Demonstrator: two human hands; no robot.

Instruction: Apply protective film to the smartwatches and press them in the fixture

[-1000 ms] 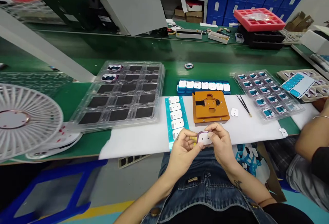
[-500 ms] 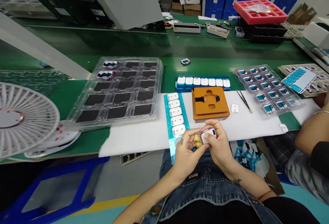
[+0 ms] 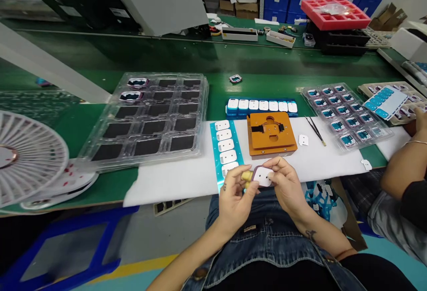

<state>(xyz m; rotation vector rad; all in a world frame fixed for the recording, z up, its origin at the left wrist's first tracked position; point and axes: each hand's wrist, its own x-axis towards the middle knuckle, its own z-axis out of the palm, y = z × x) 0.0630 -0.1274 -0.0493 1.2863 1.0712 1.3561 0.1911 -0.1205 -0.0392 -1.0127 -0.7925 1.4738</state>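
Between my hands is a small rounded-square part (image 3: 262, 175) with a purple rim, its white face with small dark holes turned up. My left hand (image 3: 236, 196) grips its left edge; yellow covers (image 3: 247, 175) show on some of its fingertips. My right hand (image 3: 286, 185) pinches the right side, thumb on the white face. Just beyond my hands lies an orange fixture block (image 3: 272, 134) with a black strap-like piece in it. To its left is a blue sheet of white adhesive pads (image 3: 227, 145). A loose white pad (image 3: 303, 140) and black tweezers (image 3: 315, 131) lie on the right.
A clear tray with dark compartments (image 3: 150, 124) stands left, near a white fan (image 3: 30, 159). Another clear tray of parts (image 3: 347, 115) is at right, beside a co-worker's arm (image 3: 405, 157). A pad strip (image 3: 262, 106) lies behind the block; a single part (image 3: 235, 78) lies farther back.
The held part has turned so more of its white face and its holes show. My right thumb has shifted to its right edge, and my left fingers have opened out somewhat.
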